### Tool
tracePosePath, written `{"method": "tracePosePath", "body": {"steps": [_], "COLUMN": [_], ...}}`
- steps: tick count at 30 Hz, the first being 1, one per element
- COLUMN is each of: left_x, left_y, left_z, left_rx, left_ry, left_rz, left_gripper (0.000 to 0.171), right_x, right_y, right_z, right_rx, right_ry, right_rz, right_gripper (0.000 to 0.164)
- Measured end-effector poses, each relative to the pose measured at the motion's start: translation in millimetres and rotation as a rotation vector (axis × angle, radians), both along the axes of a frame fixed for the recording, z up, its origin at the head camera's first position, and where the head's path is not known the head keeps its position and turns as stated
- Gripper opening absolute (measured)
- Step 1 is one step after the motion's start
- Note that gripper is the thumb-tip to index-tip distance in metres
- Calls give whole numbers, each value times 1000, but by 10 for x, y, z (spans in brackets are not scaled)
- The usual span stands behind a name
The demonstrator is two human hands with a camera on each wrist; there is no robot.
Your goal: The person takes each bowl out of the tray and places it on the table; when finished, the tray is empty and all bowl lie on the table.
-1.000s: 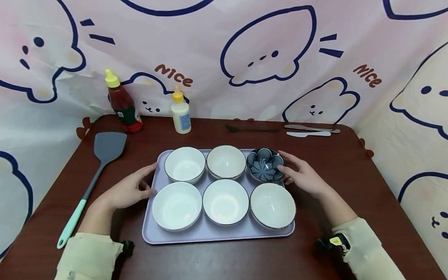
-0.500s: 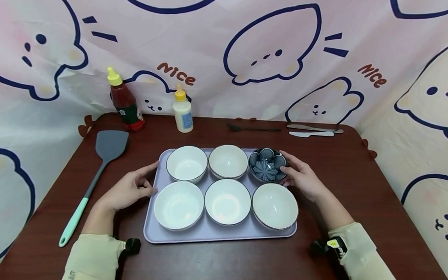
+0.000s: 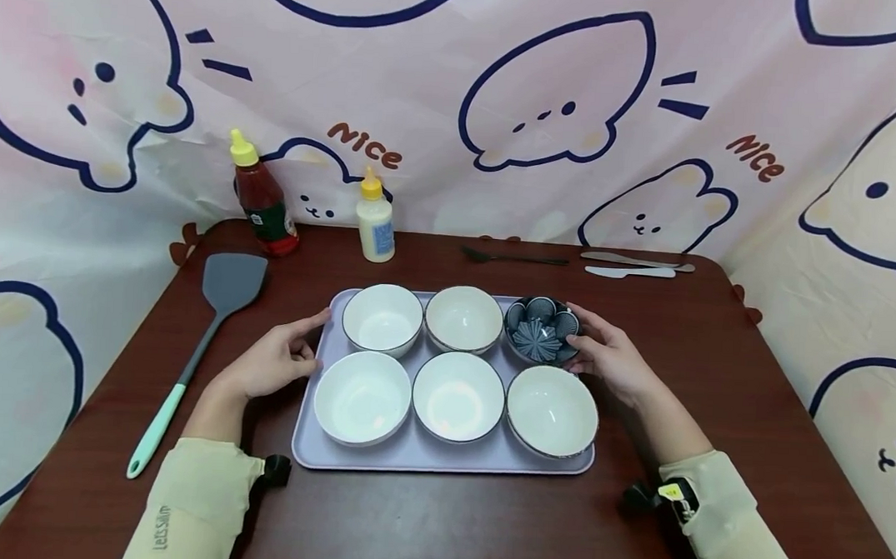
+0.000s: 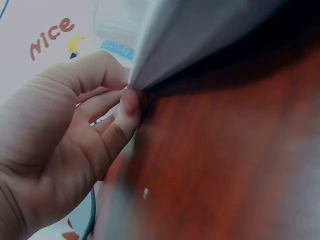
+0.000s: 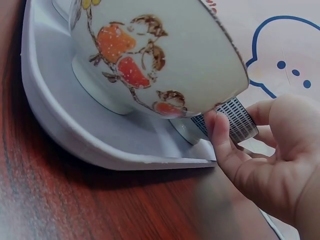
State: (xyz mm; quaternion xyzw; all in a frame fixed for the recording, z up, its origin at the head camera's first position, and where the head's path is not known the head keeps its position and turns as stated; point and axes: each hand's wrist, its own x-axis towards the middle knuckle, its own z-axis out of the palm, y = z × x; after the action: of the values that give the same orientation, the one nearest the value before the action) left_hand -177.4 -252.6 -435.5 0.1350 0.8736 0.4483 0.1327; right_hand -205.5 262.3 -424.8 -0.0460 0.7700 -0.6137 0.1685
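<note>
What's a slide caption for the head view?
Left hand grips the tray bearing five white bowls; right hand holds the dark bowl.

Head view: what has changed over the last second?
The view shifted a little. The tray apparently turned slightly, its left end edging farther back, bowls with it. The left hand stays at its edge, the right hand on the dark bowl. Sauce bottle and spatula stayed put.

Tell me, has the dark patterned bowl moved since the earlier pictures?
No, not noticeably: against the dark fork in the head view, the dark patterned bowl keeps about the same place. The camera's view itself shifted slightly.
</note>
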Motion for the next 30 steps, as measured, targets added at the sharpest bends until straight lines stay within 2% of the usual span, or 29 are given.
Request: {"method": "tracePosePath", "body": {"steps": [3, 6, 8, 11, 14, 17, 22, 30], "left_x": [-63, -34, 46, 225, 386, 483, 529, 587], "left_y": [13, -3, -26, -62, -86, -94, -88, -110], "left_z": [5, 40, 72, 121, 126, 95, 34, -22], "left_rx": [-34, -82, -102, -100, -52, 12, 72, 27], "left_ry": [-6, -36, -57, -101, -165, -197, -186, -94], "left_rz": [18, 51, 46, 14, -12, -22, -31, -43], "left_gripper": [76, 71, 66, 64, 70, 76, 83, 87], "right_x": [5, 8, 7, 4, -6, -26, -48, -66], "right_y": [7, 1, 2, 12, 41, 79, 219, 599], "right_z": [-4, -4, -8, -12, 7, 56, 147, 219], "right_rx": [-5, -12, -15, -30, -53, -90, -161, -244], "right_ry": [-9, -16, -20, -29, -43, -53, -40, -44], "right_rz": [-7, -11, -17, -29, -50, -72, -112, -222], "right_gripper": [60, 60, 60, 59, 59, 59, 60, 63]}}
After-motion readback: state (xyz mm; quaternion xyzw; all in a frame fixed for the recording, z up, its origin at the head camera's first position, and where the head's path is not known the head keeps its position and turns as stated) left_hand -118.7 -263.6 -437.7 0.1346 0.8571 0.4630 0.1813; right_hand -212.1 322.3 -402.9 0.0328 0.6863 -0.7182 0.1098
